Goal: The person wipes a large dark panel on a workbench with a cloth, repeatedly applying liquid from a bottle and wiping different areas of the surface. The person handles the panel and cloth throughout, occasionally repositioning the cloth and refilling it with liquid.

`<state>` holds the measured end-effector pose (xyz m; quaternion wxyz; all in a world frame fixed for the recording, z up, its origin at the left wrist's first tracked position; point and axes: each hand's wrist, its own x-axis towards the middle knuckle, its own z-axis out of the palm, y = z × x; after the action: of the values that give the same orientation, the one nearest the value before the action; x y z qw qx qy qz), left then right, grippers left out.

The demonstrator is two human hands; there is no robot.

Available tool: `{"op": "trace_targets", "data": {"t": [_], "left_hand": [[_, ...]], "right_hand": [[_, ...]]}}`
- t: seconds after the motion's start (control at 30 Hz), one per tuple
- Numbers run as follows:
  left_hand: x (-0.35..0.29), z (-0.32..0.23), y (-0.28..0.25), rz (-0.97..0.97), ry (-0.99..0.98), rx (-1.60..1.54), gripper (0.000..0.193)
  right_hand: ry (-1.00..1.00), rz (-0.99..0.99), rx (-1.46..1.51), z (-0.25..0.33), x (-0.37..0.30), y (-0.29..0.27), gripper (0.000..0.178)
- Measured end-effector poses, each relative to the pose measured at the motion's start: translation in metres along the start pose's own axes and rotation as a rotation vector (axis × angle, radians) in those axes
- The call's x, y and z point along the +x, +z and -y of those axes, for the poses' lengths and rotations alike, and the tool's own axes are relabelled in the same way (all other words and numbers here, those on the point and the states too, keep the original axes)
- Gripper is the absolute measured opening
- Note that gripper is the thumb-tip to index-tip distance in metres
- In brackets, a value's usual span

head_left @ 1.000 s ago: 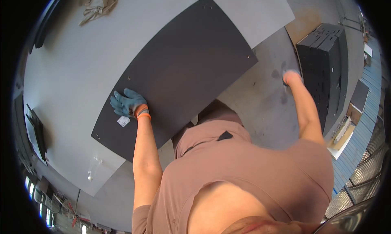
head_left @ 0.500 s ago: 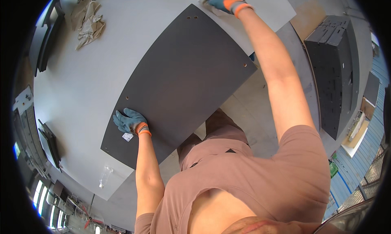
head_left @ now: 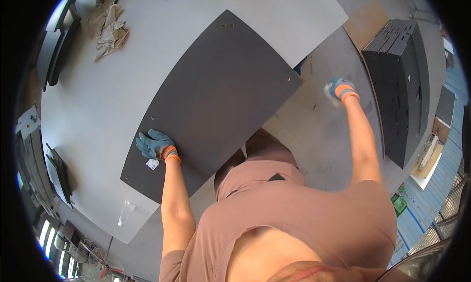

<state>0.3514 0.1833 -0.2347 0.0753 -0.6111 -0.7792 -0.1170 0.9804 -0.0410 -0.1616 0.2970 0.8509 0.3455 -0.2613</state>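
A large dark grey board point(head_left: 216, 95) with small holes near its corners lies on the pale table point(head_left: 93, 130). My left hand point(head_left: 156, 145), in a blue-grey glove with an orange cuff, rests on the board's left end with fingers stretched out. Beside it, a small white label point(head_left: 152, 163) sticks to the board. My right hand point(head_left: 342, 88), gloved alike, is off to the right, beyond the board's edge and over the floor. Its fingers are closed on a whitish cloth point(head_left: 332, 94), somewhat blurred.
Crumpled beige cloths point(head_left: 111, 34) lie at the far left, near stacked dark panels point(head_left: 59, 51). More dark pieces point(head_left: 59, 174) and a clear plastic bottle point(head_left: 126, 213) are along the table's left side. A tall stack of dark boards point(head_left: 392, 85) stands at right.
My right hand has swung from the table beyond the board's far corner, back toward me and right, over the floor, cloth still in it. My left hand stays on the board.
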Motion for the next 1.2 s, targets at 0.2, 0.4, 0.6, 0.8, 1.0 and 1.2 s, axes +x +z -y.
{"op": "trace_targets", "data": {"t": [0.2,0.4,0.6,0.8,1.0,1.2], "left_hand": [[-0.003,0.005,0.005,-0.027,-0.012,-0.002,0.049],[-0.002,0.000,0.005,-0.038,0.019,-0.059,0.048],[0.007,0.018,0.012,-0.030,0.040,0.068,0.047],[-0.016,-0.065,0.013,-0.132,-0.128,0.045,0.051],[-0.041,-0.235,0.000,0.055,-0.019,-0.097,0.058],[-0.045,-0.242,0.012,-0.041,0.095,-0.018,0.055]], "right_hand": [[-0.390,-1.110,0.592,0.079,-0.023,-0.042,0.041],[-0.566,-0.659,0.470,0.136,0.044,-0.020,0.055],[0.392,-0.668,0.670,-0.023,0.204,-0.108,0.032],[0.034,-1.118,0.788,-0.049,0.197,-0.173,0.029],[-0.760,-0.498,0.271,0.122,0.112,-0.107,0.048],[-0.160,-0.826,0.850,-0.057,0.293,-0.148,0.029]]}}
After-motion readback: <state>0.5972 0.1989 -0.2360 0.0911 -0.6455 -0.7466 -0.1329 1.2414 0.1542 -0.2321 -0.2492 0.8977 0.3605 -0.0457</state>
